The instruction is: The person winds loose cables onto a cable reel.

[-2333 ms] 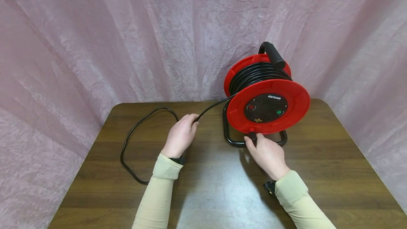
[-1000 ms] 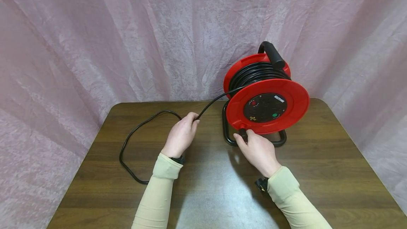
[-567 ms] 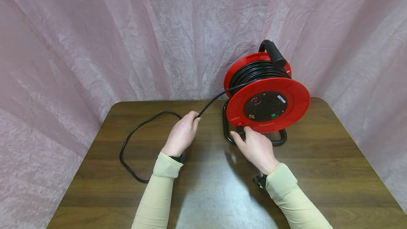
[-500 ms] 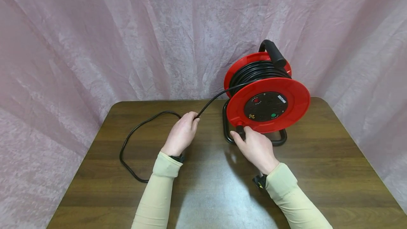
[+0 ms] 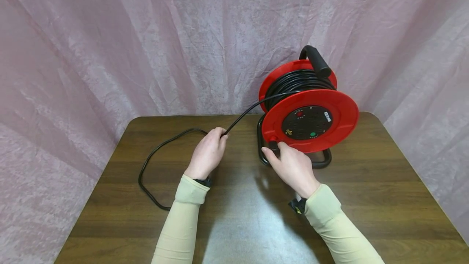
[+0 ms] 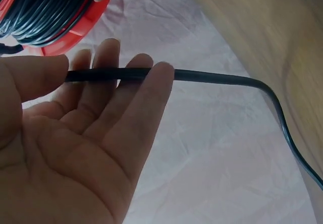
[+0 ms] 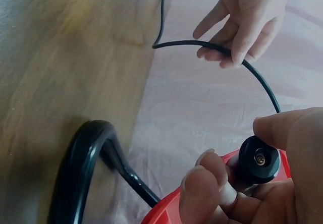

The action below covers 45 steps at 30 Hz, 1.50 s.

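A red cable reel (image 5: pixel 344 113) with a black centre panel stands on a black tube frame (image 5: pixel 322 162) at the back right of the table. Black cable is wound on its drum, and one run of the cable (image 5: pixel 245 113) leads to my left hand (image 5: pixel 209 152). That hand pinches it between thumb and fingertips, palm showing in the left wrist view. My right hand (image 5: pixel 294 168) holds the reel's black crank knob (image 5: pixel 273 146) at the lower left of the front flange. In the right wrist view the thumb and fingers surround the knob (image 7: pixel 258 159).
Beyond my left hand, the loose cable (image 5: pixel 146 162) curves across the left side of the wooden table (image 5: pixel 381 199) and passes behind the left sleeve. A black carrying handle (image 5: pixel 316 62) tops the reel. Pink curtain (image 5: pixel 183 44) hangs right behind the table.
The right hand has moved left and slightly up with the knob, and the reel's front has turned clockwise. The cable run now meets the drum higher. The left hand keeps nearly the same place.
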Each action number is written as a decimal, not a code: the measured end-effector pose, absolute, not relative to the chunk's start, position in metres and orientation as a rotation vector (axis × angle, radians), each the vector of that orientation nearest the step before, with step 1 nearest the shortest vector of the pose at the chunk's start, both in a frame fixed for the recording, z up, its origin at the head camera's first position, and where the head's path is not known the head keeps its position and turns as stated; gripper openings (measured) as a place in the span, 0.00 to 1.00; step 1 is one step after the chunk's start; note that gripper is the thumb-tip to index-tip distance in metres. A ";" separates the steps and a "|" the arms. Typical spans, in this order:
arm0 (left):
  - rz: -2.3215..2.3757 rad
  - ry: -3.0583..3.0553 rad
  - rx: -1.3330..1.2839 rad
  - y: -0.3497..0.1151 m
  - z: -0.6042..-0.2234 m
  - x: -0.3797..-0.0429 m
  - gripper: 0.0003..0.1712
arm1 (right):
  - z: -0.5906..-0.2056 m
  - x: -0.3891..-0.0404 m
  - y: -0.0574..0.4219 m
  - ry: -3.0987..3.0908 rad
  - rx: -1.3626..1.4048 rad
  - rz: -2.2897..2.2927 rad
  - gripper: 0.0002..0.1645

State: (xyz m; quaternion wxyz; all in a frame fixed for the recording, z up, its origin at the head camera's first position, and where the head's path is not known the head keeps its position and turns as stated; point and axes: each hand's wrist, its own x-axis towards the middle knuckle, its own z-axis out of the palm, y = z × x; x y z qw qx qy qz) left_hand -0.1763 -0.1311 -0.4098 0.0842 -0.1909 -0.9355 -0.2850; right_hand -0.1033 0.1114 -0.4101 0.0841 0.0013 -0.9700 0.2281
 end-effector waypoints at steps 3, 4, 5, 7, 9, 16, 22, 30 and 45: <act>-0.840 -2.819 -0.544 -0.132 -0.409 -0.176 0.11 | -0.407 -0.104 0.110 -2.894 0.013 0.679 0.30; -0.844 -2.825 -0.541 -0.132 -0.409 -0.176 0.11 | -0.406 -0.104 0.109 -2.894 0.017 0.679 0.29; -0.848 -2.824 -0.543 -0.132 -0.409 -0.176 0.11 | -0.405 -0.105 0.109 -2.895 0.019 0.680 0.29; -0.853 -2.816 -0.554 -0.133 -0.409 -0.176 0.10 | -0.403 -0.105 0.108 -2.896 0.024 0.677 0.30; -0.846 -2.796 -0.570 -0.133 -0.410 -0.176 0.09 | -0.401 -0.106 0.108 -2.898 0.025 0.669 0.30; -0.829 -2.747 -0.618 -0.136 -0.410 -0.174 0.06 | -0.396 -0.108 0.106 -2.888 0.041 0.672 0.30; -0.842 -2.770 -0.611 -0.136 -0.410 -0.174 0.07 | -0.390 -0.109 0.103 -2.863 0.055 0.678 0.31; -0.805 -2.786 -0.600 -0.138 -0.412 -0.174 0.07 | -0.381 -0.111 0.102 -2.851 0.061 0.691 0.31; -0.792 -2.746 -0.596 -0.138 -0.411 -0.177 0.09 | -0.360 -0.115 0.104 -2.852 0.060 0.721 0.33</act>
